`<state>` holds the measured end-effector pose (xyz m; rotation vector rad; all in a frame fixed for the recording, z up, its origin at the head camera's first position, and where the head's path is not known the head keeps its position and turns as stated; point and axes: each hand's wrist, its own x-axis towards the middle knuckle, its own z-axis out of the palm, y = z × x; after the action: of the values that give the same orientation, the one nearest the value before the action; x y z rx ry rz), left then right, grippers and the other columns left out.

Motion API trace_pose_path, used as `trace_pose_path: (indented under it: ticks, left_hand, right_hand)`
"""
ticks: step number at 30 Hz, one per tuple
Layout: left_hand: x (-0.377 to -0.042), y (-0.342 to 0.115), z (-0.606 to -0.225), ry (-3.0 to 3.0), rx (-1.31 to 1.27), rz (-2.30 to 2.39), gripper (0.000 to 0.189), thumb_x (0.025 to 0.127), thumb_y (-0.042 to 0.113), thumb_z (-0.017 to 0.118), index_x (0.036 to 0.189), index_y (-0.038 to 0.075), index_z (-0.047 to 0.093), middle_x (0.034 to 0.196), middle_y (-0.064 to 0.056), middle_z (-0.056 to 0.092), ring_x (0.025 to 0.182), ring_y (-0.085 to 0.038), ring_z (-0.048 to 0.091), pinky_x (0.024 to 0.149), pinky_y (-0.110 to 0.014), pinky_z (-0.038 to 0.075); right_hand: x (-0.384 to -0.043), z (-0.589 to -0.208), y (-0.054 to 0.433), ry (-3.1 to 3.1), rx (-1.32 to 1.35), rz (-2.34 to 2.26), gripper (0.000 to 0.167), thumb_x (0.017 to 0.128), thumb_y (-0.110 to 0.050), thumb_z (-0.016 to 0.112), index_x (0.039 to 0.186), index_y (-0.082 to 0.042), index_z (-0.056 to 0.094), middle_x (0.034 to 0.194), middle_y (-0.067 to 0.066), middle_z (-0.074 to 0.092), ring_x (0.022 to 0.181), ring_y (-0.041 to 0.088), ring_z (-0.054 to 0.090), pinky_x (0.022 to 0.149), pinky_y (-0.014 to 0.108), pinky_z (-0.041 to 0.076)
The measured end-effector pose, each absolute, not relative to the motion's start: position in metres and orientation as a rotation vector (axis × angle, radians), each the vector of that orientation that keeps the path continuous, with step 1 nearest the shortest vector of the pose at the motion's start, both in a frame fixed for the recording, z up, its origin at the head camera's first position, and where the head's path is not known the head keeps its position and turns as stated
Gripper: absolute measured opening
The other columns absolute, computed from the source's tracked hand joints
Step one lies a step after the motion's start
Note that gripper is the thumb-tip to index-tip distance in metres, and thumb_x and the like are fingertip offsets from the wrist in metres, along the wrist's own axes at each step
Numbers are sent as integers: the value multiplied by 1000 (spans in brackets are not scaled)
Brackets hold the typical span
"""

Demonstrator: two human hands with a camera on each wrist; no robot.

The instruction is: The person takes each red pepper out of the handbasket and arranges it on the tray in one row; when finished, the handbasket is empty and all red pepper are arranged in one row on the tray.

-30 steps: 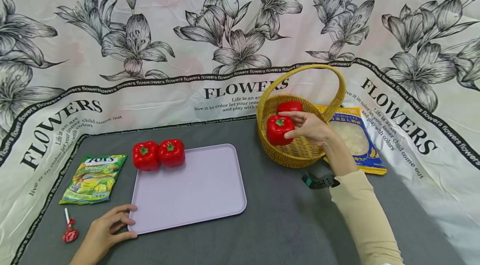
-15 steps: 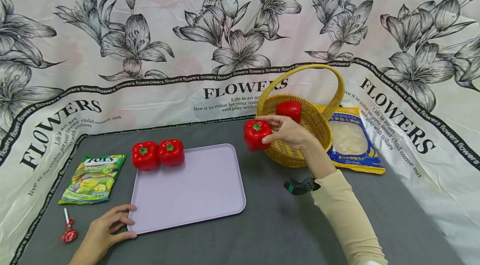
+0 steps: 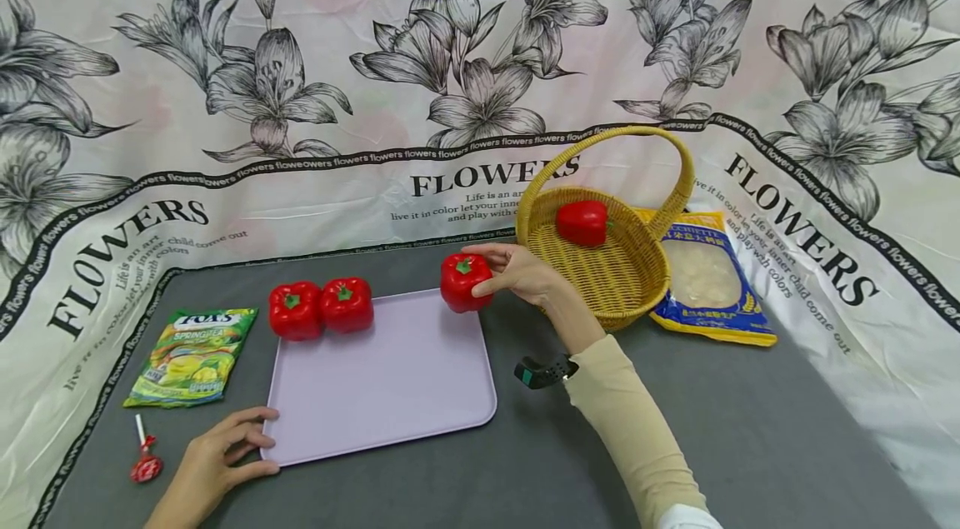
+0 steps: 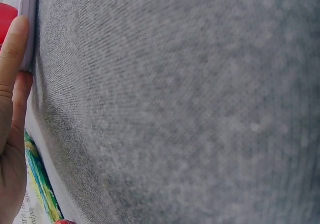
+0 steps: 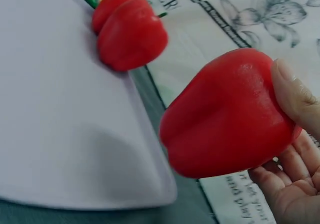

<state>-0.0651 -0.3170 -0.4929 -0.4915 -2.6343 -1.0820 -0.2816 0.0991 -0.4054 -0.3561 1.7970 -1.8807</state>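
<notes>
In the head view my right hand (image 3: 517,272) holds a red bell pepper (image 3: 463,283) over the tray's back right corner, thumb on one side and fingers on the other. The right wrist view shows this bell pepper (image 5: 230,116) close up, above the tray surface. Two more red bell peppers (image 3: 296,311) (image 3: 347,304) sit side by side at the back left of the pale lilac tray (image 3: 382,387). My left hand (image 3: 217,462) holds the tray's front left corner between thumb and fingers. In the left wrist view only part of that hand (image 4: 10,108) shows.
A yellow wicker basket (image 3: 622,283) with a tall handle stands right of the tray, with one red bell pepper (image 3: 583,222) inside. Behind it lies a blue and yellow food packet (image 3: 712,279). A green candy bag (image 3: 193,358) and a lollipop (image 3: 146,462) lie at left.
My right hand has carried the bell pepper out of the basket and leftward to the tray's back right corner. The left hand and the tray have stayed in place.
</notes>
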Motion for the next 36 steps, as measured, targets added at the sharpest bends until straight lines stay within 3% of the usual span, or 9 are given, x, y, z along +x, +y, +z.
trace_pose_path:
  ticks: [17, 36]
  left_hand:
    - [-68, -319, -491, -2704, -408, -1056, 38, 51, 7, 91, 76, 21, 66, 107, -8, 64, 86, 7, 57, 69, -1, 46]
    - [-66, -320, -489, -2772, -380, -1003, 38, 52, 10, 91, 77, 25, 66, 109, -5, 65, 89, 6, 57, 68, -4, 48]
  right_hand:
    - [-297, -435, 33, 1838, -408, -1850, 64, 72, 13, 76, 131, -6, 58, 130, 13, 59, 119, 26, 54, 98, 38, 48]
    - [-296, -449, 2, 1928, -569, -1757, 65, 74, 7, 78, 133, -8, 56, 134, 7, 57, 123, 20, 52, 101, 31, 45]
